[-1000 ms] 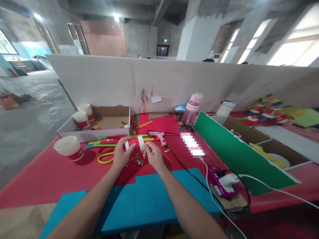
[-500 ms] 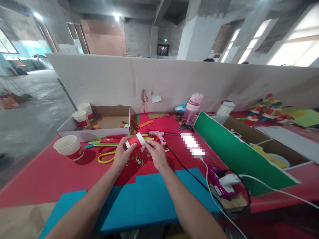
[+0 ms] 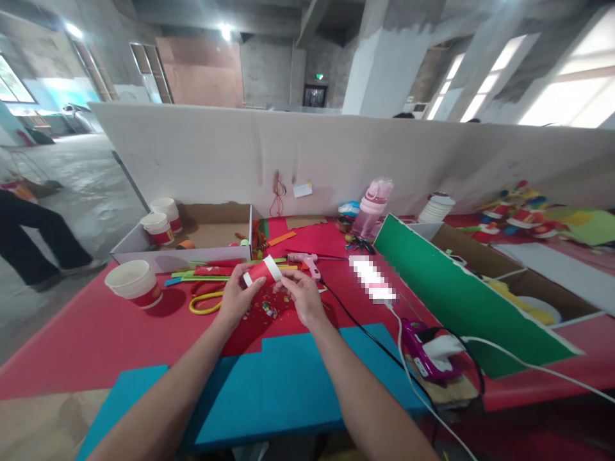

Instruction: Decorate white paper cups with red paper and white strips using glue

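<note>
A small red and white paper cup [image 3: 263, 272] lies tilted on its side in the air above the table. My left hand [image 3: 237, 294] is closed around its left end, thumb along the front. At the cup's right, white-rimmed end, my right hand [image 3: 302, 296] has thumb and fingertips pinched together; whether something small is between them cannot be made out. Just behind the hands lies a pink glue gun [image 3: 307, 261]. Yellow-handled scissors [image 3: 205, 303] rest left of my left hand. Small colourful scraps [image 3: 269, 310] are scattered on the red table covering below the cup.
Stacked cups [image 3: 134, 283] and an open box [image 3: 216, 255] stand at the left. A pink bottle [image 3: 372, 208] is at the back. On the right are a green-sided box [image 3: 461, 294] and a purple power strip [image 3: 432, 355] with cables. A blue sheet [image 3: 298, 384] lies in front.
A person's dark-trousered legs have come into view at the far left. My hands and the cup have hardly moved.
</note>
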A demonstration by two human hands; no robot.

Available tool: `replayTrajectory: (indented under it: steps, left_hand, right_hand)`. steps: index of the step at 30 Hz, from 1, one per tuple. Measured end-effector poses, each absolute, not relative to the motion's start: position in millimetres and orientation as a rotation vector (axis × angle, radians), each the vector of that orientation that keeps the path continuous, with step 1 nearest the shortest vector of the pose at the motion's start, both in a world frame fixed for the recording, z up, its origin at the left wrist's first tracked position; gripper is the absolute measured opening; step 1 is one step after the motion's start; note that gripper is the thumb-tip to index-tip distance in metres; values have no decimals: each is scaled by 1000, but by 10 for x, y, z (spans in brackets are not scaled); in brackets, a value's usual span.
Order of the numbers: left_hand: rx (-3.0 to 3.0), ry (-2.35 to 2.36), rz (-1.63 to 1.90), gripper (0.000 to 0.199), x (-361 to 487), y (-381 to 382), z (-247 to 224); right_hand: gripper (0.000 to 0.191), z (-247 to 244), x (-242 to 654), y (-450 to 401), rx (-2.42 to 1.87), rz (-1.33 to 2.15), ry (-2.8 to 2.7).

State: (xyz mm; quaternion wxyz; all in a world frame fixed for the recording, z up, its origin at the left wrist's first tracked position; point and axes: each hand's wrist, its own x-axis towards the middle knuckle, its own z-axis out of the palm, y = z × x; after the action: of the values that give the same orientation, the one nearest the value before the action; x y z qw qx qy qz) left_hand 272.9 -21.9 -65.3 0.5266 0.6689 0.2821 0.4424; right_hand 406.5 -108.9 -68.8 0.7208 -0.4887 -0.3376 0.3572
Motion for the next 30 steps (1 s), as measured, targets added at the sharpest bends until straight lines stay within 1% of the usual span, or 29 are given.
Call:
replayTrajectory:
  steps: [3, 5, 7, 10, 11, 12, 14, 16, 17, 20, 23, 25, 26, 30]
  left_hand:
    - [1848, 594, 1068, 52, 2672, -220, -560]
    - [2120, 511, 1043, 53, 2622, -218, -472]
    - [2382, 443, 960, 41, 2572, -222, -385]
    - [2556, 413, 876, 16, 2493, -263, -289]
    - [2574, 427, 890, 11, 2457, -285, -265]
    - [2594, 453, 915, 10, 2409, -305, -243]
    - [2648, 520, 1019, 15, 2265, -322, -191]
    - [2713, 603, 1201, 14, 2039, -271, -119]
    - [2737, 669, 1314, 13, 1895, -212, -73]
    - [2753, 1021, 1671, 12, 1387, 76, 86]
    - [2777, 1369, 1791, 20, 902, 408, 214]
    - [2828, 1504, 1691, 27, 680, 574, 243]
    - [2875, 1538, 1553, 31, 609, 633, 234]
    - [3029, 1563, 657, 40, 549, 749, 43]
  right_hand:
    - [16, -669, 4089, -1112, -1263, 558, -916]
    - [12, -647, 4088, -1138, -1313, 406, -1097]
    - [14, -618, 4070, -1169, -1291, 324, -1249]
    - [18, -578, 4030, -1208, -1227, 358, -1351]
    - [19, -572, 4019, -1215, -1204, 400, -1344]
    - [22, -571, 4010, -1217, -1176, 449, -1317]
    - [31, -591, 4004, -1205, -1128, 532, -1227]
    - [39, -635, 4010, -1179, -1133, 557, -1152]
    - [38, -660, 4013, -1165, -1165, 548, -1137]
    - [28, -715, 4015, -1138, -1309, 483, -1184]
    - [24, -717, 3989, -1143, -1401, 388, -1323]
    - [21, -704, 3966, -1153, -1425, 332, -1411]
    - [21, -700, 3956, -1158, -1429, 318, -1447]
    - [23, -715, 3939, -1165, -1432, 332, -1487]
